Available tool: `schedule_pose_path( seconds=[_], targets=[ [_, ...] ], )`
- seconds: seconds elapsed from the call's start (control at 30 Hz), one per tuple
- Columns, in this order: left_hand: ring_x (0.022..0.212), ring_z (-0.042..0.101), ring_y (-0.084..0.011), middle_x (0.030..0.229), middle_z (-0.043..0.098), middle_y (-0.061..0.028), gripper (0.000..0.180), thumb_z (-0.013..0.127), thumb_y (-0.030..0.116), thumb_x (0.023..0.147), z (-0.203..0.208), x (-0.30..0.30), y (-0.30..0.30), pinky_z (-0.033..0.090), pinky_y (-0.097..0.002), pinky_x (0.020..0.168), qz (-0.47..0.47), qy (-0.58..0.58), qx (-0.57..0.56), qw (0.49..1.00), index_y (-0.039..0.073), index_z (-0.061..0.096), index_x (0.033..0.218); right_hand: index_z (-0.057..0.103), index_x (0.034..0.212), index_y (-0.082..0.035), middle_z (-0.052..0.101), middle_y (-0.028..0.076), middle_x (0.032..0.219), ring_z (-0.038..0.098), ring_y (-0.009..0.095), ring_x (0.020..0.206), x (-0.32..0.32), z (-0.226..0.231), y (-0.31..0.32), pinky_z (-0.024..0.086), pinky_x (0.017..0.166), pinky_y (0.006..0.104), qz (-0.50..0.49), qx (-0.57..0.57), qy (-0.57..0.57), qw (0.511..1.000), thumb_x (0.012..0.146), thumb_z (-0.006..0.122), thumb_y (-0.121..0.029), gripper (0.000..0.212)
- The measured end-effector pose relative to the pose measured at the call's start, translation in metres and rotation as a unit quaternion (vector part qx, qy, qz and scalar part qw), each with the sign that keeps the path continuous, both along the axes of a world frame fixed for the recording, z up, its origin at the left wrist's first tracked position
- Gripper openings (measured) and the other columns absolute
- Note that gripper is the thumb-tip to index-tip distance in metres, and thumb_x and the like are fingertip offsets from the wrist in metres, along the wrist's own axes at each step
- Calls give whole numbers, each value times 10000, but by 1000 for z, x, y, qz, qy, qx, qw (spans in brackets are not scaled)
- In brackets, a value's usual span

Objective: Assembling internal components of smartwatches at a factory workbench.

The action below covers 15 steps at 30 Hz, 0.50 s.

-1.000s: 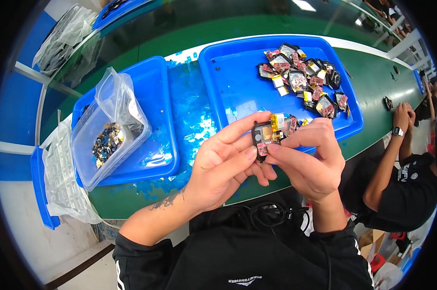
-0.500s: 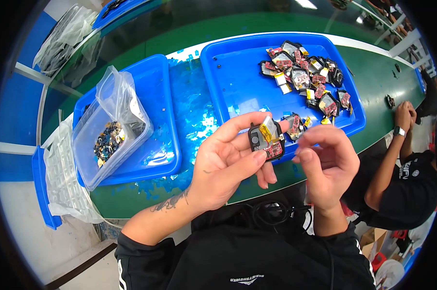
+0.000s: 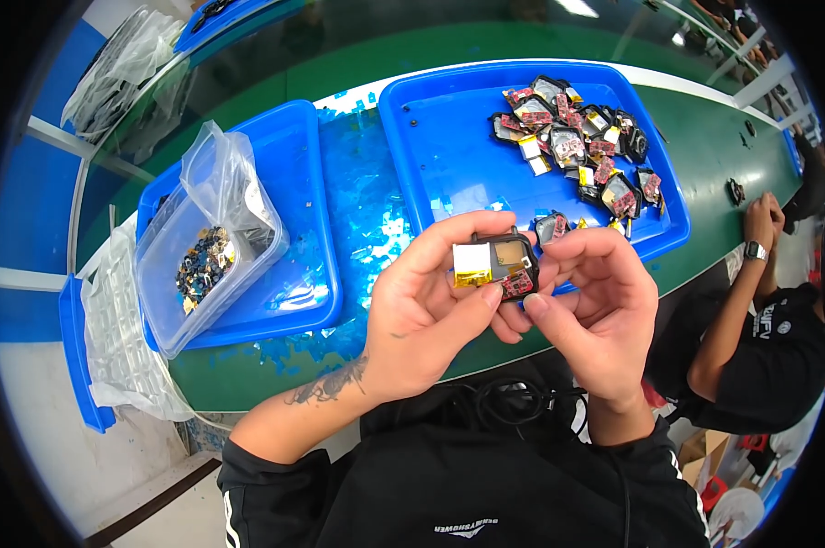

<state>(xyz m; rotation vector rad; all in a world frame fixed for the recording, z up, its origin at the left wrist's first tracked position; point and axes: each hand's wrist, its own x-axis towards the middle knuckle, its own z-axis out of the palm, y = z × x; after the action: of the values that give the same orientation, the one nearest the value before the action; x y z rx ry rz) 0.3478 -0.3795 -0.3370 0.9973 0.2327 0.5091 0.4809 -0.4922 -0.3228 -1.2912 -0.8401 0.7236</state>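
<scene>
My left hand [image 3: 426, 306] holds a small open black device housing [image 3: 511, 251], with the thumb on its near edge and the fingers behind it. A red circuit board [image 3: 516, 283] sits at the housing's lower part. The flat battery [image 3: 472, 262], silver-white with yellow tape, is folded out over the left side, toward my left palm. My right hand [image 3: 604, 306] is closed at the housing's right edge, its thumb and curled fingers against it. Beyond the hands, the right blue tray [image 3: 458, 173] holds a pile of similar opened housings [image 3: 567, 146] with boards and batteries.
On the left, another blue tray [image 3: 307, 228] bears a clear plastic box [image 3: 157, 301] with small loose parts [image 3: 204, 265] and a plastic bag. Blue film scraps [image 3: 357, 210] cover the green table between the trays. A co-worker's forearm [image 3: 730, 306] is at the right.
The battery has swung from over the housing to its left side, exposing the inside. My right hand has moved left, from apart to touching the housing's right edge.
</scene>
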Motion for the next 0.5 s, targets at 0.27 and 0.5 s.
schedule_pose_path(
  seconds=[0.27,0.5],
  targets=[
    [960,641,-183,1244,518,-159,514,472,-104,931,-3,-1,-7,561,-292,786,35,0,61,998,-13,336,1419,553,1042,16,575,41,906,574,73,841,-1,-7,7,558,662,203,-1,-20,-11,1000,790,691,64,292],
    [967,645,-178,1251,520,-167,576,495,-83,925,-8,-1,-10,565,-268,763,93,0,115,989,22,274,1446,481,1021,-27,536,21,915,536,60,820,-3,-8,12,538,660,203,49,-27,57,997,785,654,76,310]
  ],
)
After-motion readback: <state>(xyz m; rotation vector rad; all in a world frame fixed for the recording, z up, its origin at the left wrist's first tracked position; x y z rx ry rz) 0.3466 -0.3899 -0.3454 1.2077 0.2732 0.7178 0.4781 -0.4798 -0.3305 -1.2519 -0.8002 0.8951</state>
